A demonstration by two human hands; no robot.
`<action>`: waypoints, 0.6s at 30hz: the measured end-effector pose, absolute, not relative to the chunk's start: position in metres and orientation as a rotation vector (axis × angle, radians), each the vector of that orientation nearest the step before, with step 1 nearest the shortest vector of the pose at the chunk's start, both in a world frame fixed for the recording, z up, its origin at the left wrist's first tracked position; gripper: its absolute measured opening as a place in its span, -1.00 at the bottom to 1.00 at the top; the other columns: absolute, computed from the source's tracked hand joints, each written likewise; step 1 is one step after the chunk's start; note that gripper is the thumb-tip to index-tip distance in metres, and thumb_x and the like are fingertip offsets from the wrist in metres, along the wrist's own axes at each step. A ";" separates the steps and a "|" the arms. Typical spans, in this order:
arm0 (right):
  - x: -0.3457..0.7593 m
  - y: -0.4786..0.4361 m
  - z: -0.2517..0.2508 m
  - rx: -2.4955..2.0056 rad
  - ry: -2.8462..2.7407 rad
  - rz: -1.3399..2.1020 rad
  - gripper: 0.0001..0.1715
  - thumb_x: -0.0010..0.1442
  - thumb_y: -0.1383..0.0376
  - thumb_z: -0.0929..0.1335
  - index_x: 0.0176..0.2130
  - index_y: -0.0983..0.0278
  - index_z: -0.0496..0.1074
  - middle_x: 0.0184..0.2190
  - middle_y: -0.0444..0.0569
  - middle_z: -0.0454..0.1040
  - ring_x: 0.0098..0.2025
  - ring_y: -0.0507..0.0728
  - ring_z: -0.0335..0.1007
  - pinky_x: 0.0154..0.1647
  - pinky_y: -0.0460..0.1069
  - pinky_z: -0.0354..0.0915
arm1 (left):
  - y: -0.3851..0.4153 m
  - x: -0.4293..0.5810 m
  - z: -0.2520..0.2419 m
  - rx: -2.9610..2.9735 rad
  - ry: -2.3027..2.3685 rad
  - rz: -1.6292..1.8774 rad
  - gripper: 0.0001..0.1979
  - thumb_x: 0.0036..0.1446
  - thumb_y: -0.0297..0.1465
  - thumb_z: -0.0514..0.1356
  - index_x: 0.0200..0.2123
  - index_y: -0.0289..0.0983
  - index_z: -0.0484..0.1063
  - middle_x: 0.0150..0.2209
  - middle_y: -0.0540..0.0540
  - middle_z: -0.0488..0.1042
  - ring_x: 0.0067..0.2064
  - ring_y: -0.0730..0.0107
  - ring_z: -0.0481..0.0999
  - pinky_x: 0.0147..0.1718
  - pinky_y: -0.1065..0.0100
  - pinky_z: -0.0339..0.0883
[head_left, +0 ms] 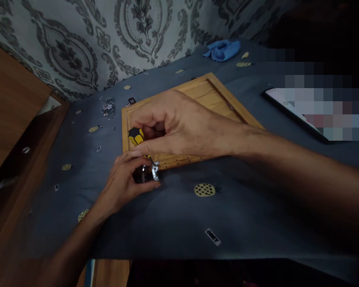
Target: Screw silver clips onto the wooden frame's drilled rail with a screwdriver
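My right hand [179, 125] is closed around a yellow and black screwdriver [136, 136], above the left part of a wooden panel [218, 97]. The screwdriver points down toward a small silver metal bracket [155, 172] at the panel's near left corner. My left hand [127, 179] grips the bracket there, fingers above it and thumb below. A row of small dark holes runs along the near edge of the panel. My fingers partly hide the screwdriver's shaft and tip.
Small metal parts [109, 107] lie beyond the panel's left side, near a small black item [132, 101]. A blue cloth [223, 50] lies at the back; a phone [296, 113] is at the right. Brown wooden furniture [14, 107] stands at the left.
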State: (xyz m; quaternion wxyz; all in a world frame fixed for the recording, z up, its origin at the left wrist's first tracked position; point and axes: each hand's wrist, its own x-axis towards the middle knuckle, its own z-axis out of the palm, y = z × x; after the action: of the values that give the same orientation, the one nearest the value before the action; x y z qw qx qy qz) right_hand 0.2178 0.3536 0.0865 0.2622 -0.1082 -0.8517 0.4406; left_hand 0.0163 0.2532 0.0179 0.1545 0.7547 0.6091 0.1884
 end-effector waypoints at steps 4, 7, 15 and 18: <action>0.217 0.354 0.086 -0.298 -2.311 1.113 -0.67 0.25 0.42 0.48 -0.49 0.35 0.35 -0.56 -0.28 0.13 -0.46 -0.08 -0.05 -0.45 -0.10 -0.02 | 0.252 0.016 0.016 2.165 1.758 0.543 -0.66 -0.07 -0.21 0.55 -0.20 -0.12 0.63 -0.17 -0.08 0.61 -0.01 -0.02 0.57 0.11 -0.08 0.42; 0.216 0.354 0.086 -0.306 -2.329 1.033 -0.62 0.24 0.41 0.48 -0.51 0.33 0.31 -0.56 -0.27 0.13 -0.44 -0.06 -0.05 -0.42 -0.08 -0.02 | 0.252 0.017 0.015 2.159 1.762 0.540 -0.65 -0.07 -0.22 0.56 -0.20 -0.12 0.63 -0.18 -0.07 0.61 -0.02 -0.01 0.58 0.11 -0.08 0.41; 0.212 0.352 0.082 -0.362 -2.289 0.873 -0.43 0.23 0.34 0.50 -0.56 0.29 0.11 -0.55 -0.27 0.13 -0.43 -0.05 -0.05 -0.42 -0.05 -0.03 | 0.253 0.017 0.018 2.152 1.770 0.513 -0.66 -0.08 -0.21 0.55 -0.22 -0.13 0.62 -0.17 -0.10 0.59 0.00 -0.05 0.54 0.08 -0.07 0.40; 0.209 0.352 0.079 -0.394 -2.233 0.861 -0.46 0.19 0.33 0.53 -0.55 0.30 0.16 -0.54 -0.27 0.17 -0.44 -0.06 0.01 -0.44 -0.06 -0.03 | 0.254 0.018 0.019 2.168 1.723 0.527 -0.68 -0.05 -0.22 0.54 -0.23 -0.15 0.60 -0.18 -0.08 0.58 -0.04 0.02 0.55 0.06 -0.02 0.40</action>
State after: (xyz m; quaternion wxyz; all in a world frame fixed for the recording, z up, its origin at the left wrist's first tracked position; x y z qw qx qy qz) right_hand 0.2095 0.3524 0.0794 0.3505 -0.1520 -0.8622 0.3326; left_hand 0.0178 0.2542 0.0194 0.1607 0.7591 0.6033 0.1844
